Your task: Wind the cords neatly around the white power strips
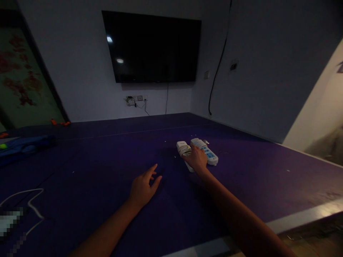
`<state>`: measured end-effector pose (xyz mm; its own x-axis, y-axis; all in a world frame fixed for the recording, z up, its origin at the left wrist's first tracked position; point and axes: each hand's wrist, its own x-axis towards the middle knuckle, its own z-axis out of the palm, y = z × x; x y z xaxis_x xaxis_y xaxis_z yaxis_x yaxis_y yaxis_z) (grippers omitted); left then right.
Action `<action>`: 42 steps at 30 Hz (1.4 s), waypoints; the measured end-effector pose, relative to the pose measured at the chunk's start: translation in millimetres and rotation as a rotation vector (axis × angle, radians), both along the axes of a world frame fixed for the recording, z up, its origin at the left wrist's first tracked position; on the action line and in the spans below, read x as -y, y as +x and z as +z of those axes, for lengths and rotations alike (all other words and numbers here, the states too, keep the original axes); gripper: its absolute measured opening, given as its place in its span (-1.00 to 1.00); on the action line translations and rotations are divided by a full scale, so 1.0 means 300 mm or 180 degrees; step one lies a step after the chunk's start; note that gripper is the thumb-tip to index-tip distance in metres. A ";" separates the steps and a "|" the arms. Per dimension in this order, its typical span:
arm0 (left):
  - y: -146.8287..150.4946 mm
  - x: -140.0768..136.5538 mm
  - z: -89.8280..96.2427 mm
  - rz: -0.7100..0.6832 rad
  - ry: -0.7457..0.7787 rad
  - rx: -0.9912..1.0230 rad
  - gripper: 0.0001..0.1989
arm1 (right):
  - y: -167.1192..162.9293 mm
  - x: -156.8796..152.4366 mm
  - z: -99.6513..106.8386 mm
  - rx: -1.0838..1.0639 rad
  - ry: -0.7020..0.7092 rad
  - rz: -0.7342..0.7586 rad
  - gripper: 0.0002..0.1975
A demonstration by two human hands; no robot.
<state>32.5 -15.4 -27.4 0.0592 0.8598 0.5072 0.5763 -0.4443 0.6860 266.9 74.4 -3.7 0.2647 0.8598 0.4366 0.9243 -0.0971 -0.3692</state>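
Two white power strips lie side by side on the purple surface, each with its cord wound around one end. The left power strip (183,145) is partly covered by my right hand (197,159), whose fingers are bent over it. Against that hand's other side lies the right power strip (211,156), with blue socket faces and a plug by its far end. My left hand (143,187) hovers to the left of both, holding nothing, its thumb and fingers apart. The fingertips of my right hand are partly hidden.
A white cable (36,207) curves across the near left. Dark blue cloth (29,144) lies at the far left, with small orange things (54,122) beyond. A television (155,48) hangs above wall sockets (138,98). A black cable (218,67) hangs down the right wall.
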 end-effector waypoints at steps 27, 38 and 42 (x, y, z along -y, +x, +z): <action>-0.018 -0.019 -0.022 0.0094 0.0161 -0.0861 -0.56 | 0.020 0.007 0.032 0.0295 -0.0453 -0.0007 -0.36; -0.019 -0.022 -0.020 0.0053 0.0125 -0.0838 -0.57 | 0.012 0.004 0.014 0.0273 -0.0406 0.0047 -0.30; -0.019 -0.024 -0.025 0.0052 0.0193 -0.0808 -0.59 | 0.013 0.004 0.011 0.0277 -0.0079 0.0050 -0.33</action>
